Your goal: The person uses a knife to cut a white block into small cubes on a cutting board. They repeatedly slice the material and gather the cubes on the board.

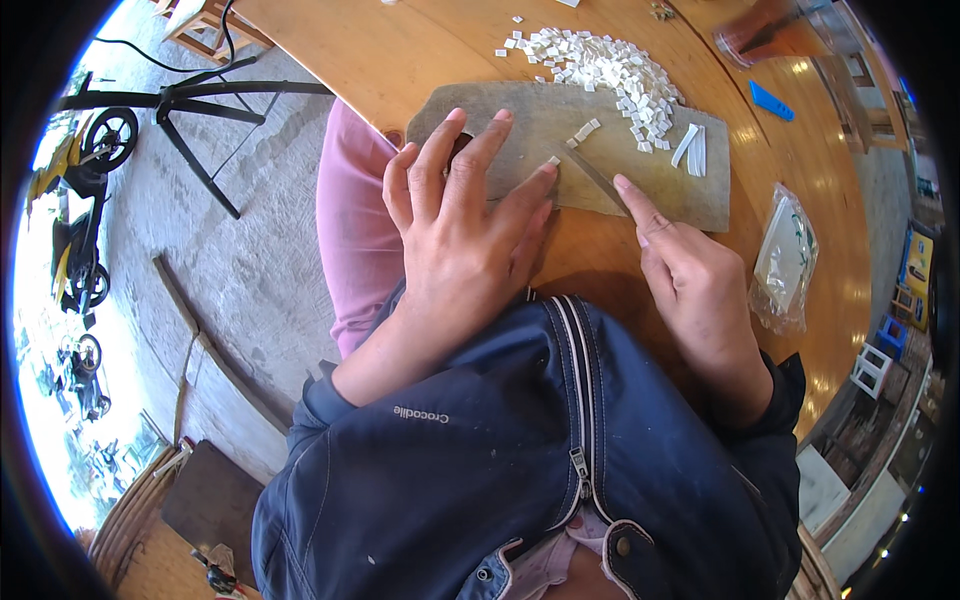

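A worn wooden cutting board (705, 205) lies on the table in front of me. My left hand (455, 225) is spread over its left part, the index fingertip touching a small white piece (554, 161). In my right hand (695, 275) is a knife (597, 181), index finger stretched along its back; the handle is hidden in the palm. The blade slants across the board, its tip close to that small piece. Just beyond lies a short cut row of white bits (583, 132). Several thin white strips (690, 150) rest on the board's right side.
A heap of small white squares (610, 70) spreads over the board's far edge onto the wooden table (400, 40). To the right are a clear plastic bag (785, 260), a blue plastic object (770, 101) and a glass of brown drink (760, 42). A black tripod (175, 100) stands left.
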The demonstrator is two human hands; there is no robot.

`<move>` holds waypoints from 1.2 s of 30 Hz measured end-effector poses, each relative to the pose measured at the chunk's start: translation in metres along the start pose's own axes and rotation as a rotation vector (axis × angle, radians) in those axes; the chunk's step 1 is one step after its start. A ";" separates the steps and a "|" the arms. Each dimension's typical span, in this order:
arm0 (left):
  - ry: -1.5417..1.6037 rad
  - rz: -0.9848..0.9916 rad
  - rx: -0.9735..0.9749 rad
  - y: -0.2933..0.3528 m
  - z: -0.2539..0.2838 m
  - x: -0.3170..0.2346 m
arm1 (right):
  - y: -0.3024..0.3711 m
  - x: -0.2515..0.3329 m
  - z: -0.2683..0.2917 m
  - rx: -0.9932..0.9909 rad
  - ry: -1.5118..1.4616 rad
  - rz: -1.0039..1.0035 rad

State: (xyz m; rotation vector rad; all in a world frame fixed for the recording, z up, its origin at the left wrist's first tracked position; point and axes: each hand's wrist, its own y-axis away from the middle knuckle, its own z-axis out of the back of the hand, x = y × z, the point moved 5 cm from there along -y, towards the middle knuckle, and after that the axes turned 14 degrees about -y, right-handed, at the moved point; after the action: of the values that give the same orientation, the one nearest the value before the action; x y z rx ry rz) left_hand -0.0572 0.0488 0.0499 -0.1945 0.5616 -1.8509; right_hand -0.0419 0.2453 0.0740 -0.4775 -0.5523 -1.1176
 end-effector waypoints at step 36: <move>0.043 0.025 -0.025 0.003 0.001 -0.001 | 0.000 0.004 -0.002 0.057 -0.083 0.022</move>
State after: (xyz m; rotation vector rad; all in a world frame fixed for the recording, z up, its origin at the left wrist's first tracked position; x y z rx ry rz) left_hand -0.0546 0.0486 0.0492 -0.1639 0.6143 -1.8283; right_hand -0.0401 0.2412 0.0748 -0.4808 -0.6482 -1.0620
